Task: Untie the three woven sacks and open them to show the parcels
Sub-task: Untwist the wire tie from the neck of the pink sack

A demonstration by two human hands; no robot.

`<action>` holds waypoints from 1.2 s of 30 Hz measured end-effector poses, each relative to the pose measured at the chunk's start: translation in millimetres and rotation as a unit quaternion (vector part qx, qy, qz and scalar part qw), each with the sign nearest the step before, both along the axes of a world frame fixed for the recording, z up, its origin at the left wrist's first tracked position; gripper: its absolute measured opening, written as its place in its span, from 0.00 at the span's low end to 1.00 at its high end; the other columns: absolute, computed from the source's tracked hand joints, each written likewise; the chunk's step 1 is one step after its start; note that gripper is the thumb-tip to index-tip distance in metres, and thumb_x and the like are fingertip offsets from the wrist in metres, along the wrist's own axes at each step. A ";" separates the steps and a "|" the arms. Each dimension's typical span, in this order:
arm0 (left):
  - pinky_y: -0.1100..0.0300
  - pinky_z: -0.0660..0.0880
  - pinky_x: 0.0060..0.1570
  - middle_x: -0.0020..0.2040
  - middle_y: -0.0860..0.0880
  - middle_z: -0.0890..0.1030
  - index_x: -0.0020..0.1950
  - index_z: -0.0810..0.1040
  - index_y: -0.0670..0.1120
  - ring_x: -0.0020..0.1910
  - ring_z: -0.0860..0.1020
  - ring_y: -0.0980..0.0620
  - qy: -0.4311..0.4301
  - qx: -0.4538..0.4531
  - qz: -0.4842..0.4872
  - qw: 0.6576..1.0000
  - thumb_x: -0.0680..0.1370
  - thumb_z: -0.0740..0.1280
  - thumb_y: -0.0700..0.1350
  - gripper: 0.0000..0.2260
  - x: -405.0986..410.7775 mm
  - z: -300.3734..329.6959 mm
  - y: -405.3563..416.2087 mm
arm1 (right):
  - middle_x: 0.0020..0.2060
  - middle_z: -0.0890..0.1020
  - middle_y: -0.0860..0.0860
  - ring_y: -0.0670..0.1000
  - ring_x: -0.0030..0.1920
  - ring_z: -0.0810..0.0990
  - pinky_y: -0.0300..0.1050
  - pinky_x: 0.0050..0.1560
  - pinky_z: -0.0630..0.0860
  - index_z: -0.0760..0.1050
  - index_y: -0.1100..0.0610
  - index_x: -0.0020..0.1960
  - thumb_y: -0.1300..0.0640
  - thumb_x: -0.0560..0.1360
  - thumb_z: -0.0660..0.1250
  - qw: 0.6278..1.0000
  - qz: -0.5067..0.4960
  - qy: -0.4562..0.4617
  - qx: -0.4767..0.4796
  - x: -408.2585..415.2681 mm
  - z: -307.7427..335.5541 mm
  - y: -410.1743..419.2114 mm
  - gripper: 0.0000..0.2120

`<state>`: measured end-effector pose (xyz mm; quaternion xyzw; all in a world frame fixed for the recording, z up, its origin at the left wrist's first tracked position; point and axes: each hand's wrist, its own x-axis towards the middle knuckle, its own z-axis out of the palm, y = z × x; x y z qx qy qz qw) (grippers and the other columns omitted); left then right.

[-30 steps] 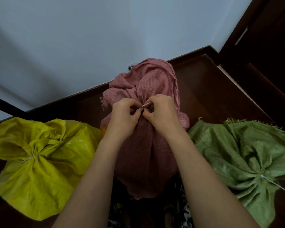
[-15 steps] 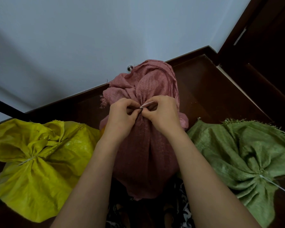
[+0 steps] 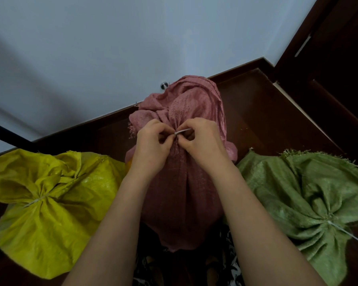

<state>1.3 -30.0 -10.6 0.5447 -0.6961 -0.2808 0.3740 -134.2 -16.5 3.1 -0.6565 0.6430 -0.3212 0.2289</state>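
1. while three tied sacks sit in a row on the dark wooden floor (image 3: 262, 112), both hands meet at the neck of the middle one, the pink sack (image 3: 186, 182).
2. the left hand (image 3: 153, 145) is curled, its thumb and fingertips pinched together right at the gathered neck, where one end of a thin white tie (image 3: 182, 131) sits.
3. the right hand (image 3: 203, 141) is curled too, its thumb and forefinger pinching at the same spot; the free end of the tie pokes up and to the right between its fingers.
4. the two hands touch each other at the fingertips, just over the knot.
5. the pink sack stands between the forearms, its loose top bunched and flopped toward the pale wall (image 3: 112, 48) behind it.
6. the yellow sack (image 3: 50, 213) lies to the left, just beside the pink one, its neck cinched with its own white tie (image 3: 34, 202).
7. the green sack (image 3: 310, 203) lies to the right, also cinched, with a white string (image 3: 347, 232) trailing from its gathers toward the right edge.
8. a small metal knob (image 3: 164, 85) shows low on the wall, just behind the pink sack's top.
9. a dark wooden door frame (image 3: 329, 58) stands at the far right.
10. no sack is open; what they hold cannot be seen.
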 end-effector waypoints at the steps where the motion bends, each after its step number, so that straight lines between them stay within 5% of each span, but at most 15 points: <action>1: 0.53 0.80 0.45 0.42 0.50 0.77 0.43 0.82 0.43 0.42 0.80 0.51 0.001 -0.001 0.000 1.000 0.71 0.71 0.34 0.05 -0.2 0.3 0.4 | 0.39 0.83 0.49 0.46 0.39 0.80 0.43 0.44 0.77 0.83 0.55 0.44 0.60 0.69 0.70 1.000 -0.007 -0.008 -0.001 0.0 0.1 -0.3 0.05; 6: 0.51 0.80 0.44 0.41 0.50 0.78 0.42 0.82 0.45 0.42 0.80 0.50 0.013 0.003 0.005 1.000 0.71 0.71 0.35 0.06 0.5 -0.3 0.3 | 0.37 0.83 0.48 0.45 0.38 0.80 0.41 0.42 0.76 0.84 0.55 0.41 0.60 0.67 0.72 0.998 -0.036 -0.059 -0.005 -0.2 -0.7 0.2 0.05; 14: 0.52 0.80 0.46 0.42 0.47 0.82 0.41 0.81 0.47 0.41 0.82 0.52 0.051 0.040 0.026 0.998 0.72 0.70 0.35 0.06 2.3 2.5 -0.7 | 0.36 0.80 0.42 0.38 0.37 0.78 0.26 0.40 0.70 0.84 0.53 0.42 0.61 0.69 0.74 0.987 -0.040 -0.154 0.016 -1.9 -2.1 -1.2 0.05; 21: 0.51 0.80 0.43 0.42 0.50 0.76 0.41 0.80 0.47 0.41 0.79 0.51 0.026 -0.008 0.010 1.000 0.71 0.70 0.35 0.07 2.6 3.9 -1.4 | 0.39 0.82 0.47 0.44 0.39 0.79 0.40 0.43 0.76 0.83 0.54 0.44 0.60 0.69 0.73 0.998 -0.025 -0.044 -0.038 3.3 -0.5 0.1 0.04; 28: 0.49 0.80 0.42 0.39 0.49 0.80 0.40 0.80 0.47 0.40 0.81 0.50 0.049 -0.008 0.018 0.999 0.71 0.70 0.37 0.05 4.3 2.8 0.5 | 0.37 0.81 0.44 0.43 0.40 0.80 0.43 0.43 0.77 0.84 0.51 0.41 0.60 0.66 0.74 0.984 -0.068 -0.164 0.000 5.4 -3.3 0.3 0.06; 33: 0.52 0.80 0.42 0.39 0.49 0.82 0.40 0.79 0.47 0.40 0.82 0.51 0.069 0.001 0.026 0.997 0.73 0.69 0.36 0.06 2.7 6.3 1.1 | 0.38 0.82 0.47 0.39 0.38 0.80 0.31 0.42 0.74 0.84 0.54 0.41 0.64 0.68 0.75 0.964 -0.067 -0.255 0.022 3.6 -2.3 0.4 0.06; 36: 0.51 0.80 0.42 0.41 0.48 0.81 0.44 0.81 0.47 0.41 0.81 0.51 0.058 -0.022 0.019 0.998 0.72 0.69 0.36 0.06 2.1 7.8 1.2 | 0.39 0.83 0.48 0.42 0.41 0.81 0.37 0.45 0.76 0.84 0.53 0.41 0.63 0.68 0.75 0.965 -0.068 -0.251 0.020 3.5 -1.8 -0.4 0.06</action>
